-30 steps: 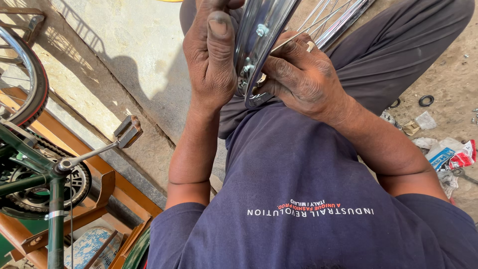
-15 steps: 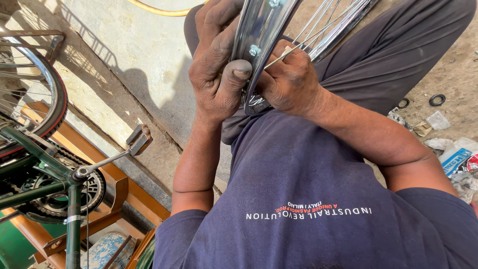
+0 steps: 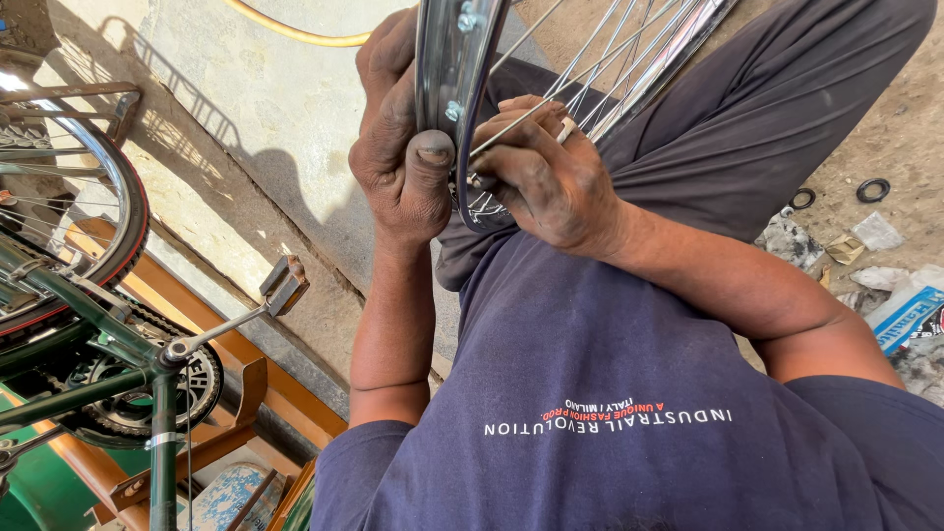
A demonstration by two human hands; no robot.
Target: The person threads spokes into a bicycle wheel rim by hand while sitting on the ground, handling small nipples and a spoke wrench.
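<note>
There is only one camera, and it sits on the head of the person. It looks steeply down along the person's own chest, so the dark blue shirt (image 3: 629, 413) fills the lower part of the picture and appears upside down to me. The view is very near: the left hand (image 3: 398, 147) and the right hand (image 3: 551, 182) are close under the lens, at the wheel rim (image 3: 447, 88) near the top edge. The grey trousers (image 3: 777, 108) run to the upper right. At the left side the camera catches a green bicycle (image 3: 88, 364) with its pedal (image 3: 283, 285); at the right, the dirt ground (image 3: 885, 138) with litter. No second view is there to share anything
</note>
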